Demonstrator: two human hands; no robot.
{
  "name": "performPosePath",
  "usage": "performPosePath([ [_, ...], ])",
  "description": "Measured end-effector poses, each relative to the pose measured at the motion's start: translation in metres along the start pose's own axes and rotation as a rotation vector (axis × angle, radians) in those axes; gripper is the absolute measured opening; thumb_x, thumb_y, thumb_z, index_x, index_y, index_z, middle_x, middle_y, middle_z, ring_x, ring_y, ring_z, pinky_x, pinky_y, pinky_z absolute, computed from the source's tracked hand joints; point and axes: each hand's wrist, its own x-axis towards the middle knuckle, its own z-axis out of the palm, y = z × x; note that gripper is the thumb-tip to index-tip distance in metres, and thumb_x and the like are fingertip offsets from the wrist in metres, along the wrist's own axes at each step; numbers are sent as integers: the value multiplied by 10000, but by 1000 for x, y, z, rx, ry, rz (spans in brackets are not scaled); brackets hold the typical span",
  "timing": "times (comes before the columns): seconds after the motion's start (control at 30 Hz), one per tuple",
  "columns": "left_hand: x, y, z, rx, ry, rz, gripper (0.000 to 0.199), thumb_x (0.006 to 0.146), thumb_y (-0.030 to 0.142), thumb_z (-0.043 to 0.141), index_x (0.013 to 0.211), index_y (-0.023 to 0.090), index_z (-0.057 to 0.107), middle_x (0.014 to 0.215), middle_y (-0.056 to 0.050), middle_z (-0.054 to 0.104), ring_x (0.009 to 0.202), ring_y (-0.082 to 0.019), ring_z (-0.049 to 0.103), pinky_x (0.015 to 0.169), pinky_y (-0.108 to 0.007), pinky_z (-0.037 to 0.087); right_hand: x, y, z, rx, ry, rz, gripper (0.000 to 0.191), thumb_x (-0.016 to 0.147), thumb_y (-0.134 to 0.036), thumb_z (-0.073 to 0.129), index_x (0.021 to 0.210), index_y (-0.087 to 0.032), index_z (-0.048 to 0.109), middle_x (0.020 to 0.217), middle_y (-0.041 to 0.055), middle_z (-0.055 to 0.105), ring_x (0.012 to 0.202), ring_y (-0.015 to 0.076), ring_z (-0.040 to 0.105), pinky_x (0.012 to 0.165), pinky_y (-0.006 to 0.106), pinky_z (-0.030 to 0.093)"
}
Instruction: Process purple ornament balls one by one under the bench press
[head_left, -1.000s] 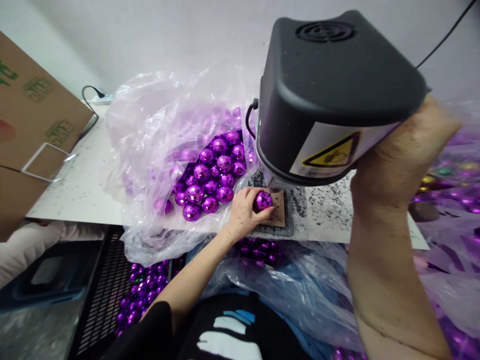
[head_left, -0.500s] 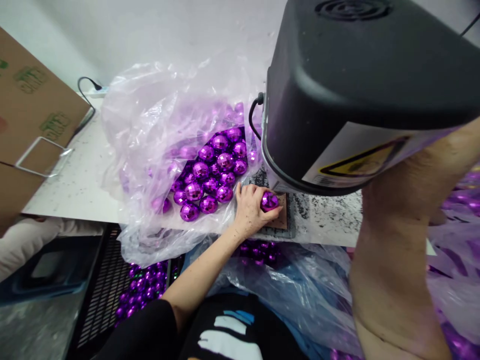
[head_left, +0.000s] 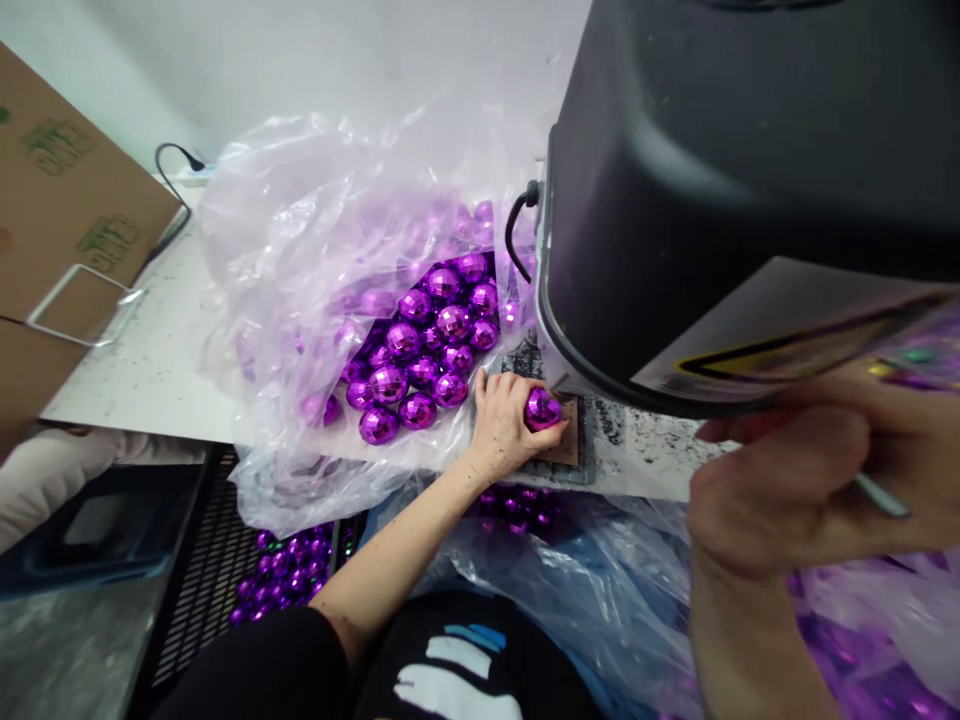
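My left hand (head_left: 510, 425) is closed round a shiny purple mirror-faceted ball (head_left: 541, 408). It steadies the ball on a small brown pad (head_left: 564, 445) on a grey plate, just under the lower edge of a black-housed machine (head_left: 720, 200). To the right of the housing, my right hand (head_left: 795, 490) is curled close to the camera and blurred. A thin metal rod (head_left: 881, 495) sticks out of its grip; the rod's other end is hidden. Beside my left hand, several more purple balls (head_left: 405, 342) lie in an opened clear plastic bag (head_left: 262, 250).
A cardboard box (head_left: 67, 210) stands at the left by a black cable (head_left: 176, 220). Black flecks litter the white table (head_left: 660, 455). Below it are a black crate (head_left: 199, 560) with purple balls and more plastic sheeting (head_left: 600, 570). Another person's sleeve (head_left: 45, 480) shows at the left.
My right hand has come down and its curled fingers now show beside the machine. My left hand stays on the ball. The view has shifted slightly, and the machine looms larger.
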Motion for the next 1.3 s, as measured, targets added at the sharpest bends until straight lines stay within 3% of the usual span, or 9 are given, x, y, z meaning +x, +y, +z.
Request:
performPosePath([
  [0.1, -1, 0, 1, -4, 0, 4, 396, 748, 418, 775, 1058, 229, 616, 1056, -66, 634, 1109, -290, 567, 1155, -576, 303, -16, 7, 1, 61, 36, -77, 184, 811, -201, 467, 667, -138, 563, 501, -16, 436, 497, 67, 447, 523, 242, 305],
  [0.2, -1, -1, 1, -6, -1, 14, 382, 766, 417, 758, 1059, 222, 609, 1070, -72, 638, 1113, -288, 570, 1152, -573, 312, -23, 13, 7, 88, 101, -107, 147, 756, -161, 447, 626, -128, 509, 484, -21, 411, 480, 66, 429, 527, 241, 312],
  [0.37, -1, 0, 1, -7, -11, -14, 393, 749, 409, 773, 1057, 226, 609, 1055, -68, 642, 1119, -290, 571, 1148, -571, 318, -29, 18, 14, 94, 162, -119, 171, 736, -163, 425, 575, -131, 473, 460, -12, 383, 472, 90, 431, 504, 245, 292],
  [0.57, 1, 3, -1, -17, -27, -16, 374, 756, 405, 764, 1052, 229, 617, 1081, -74, 652, 1135, -295, 568, 1159, -569, 293, -39, 22, 20, 118, 261, -90, 222, 812, -169, 367, 744, -186, 578, 518, -16, 375, 464, 88, 414, 487, 253, 338],
  [0.73, 2, 4, -2, 8, -15, -21, 422, 713, 406, 796, 1047, 217, 621, 1061, -76, 639, 1147, -311, 548, 1158, -570, 287, -40, 27, 25, 137, 280, -113, 197, 810, -166, 349, 800, -179, 546, 563, -18, 377, 451, 64, 408, 449, 203, 288],
  [1.0, 1, 4, -1, 26, -10, -21, 435, 707, 411, 802, 1055, 216, 627, 1058, -71, 632, 1150, -309, 534, 1162, -547, 271, -55, 42, 25, 181, 262, -121, 228, 848, -226, 365, 854, -213, 592, 629, -10, 456, 523, 85, 495, 437, 211, 371],
  [1.13, 3, 3, 0, 26, 2, 9, 439, 710, 404, 807, 1060, 204, 631, 1046, -72, 639, 1148, -305, 533, 1168, -540, 257, -29, 31, 15, 165, 215, -141, 283, 897, -322, 416, 749, -172, 605, 559, -10, 468, 531, 89, 524, 507, 249, 410],
  [1.3, -7, 2, -10, 10, 16, 56, 392, 791, 440, 744, 1076, 210, 602, 1063, -53, 635, 1114, -259, 555, 1186, -540, 215, 33, 11, 10, 161, -13, 41, 445, 943, -443, 468, 657, -114, 556, 537, -34, 423, 474, 9, 426, 476, 182, 304],
])
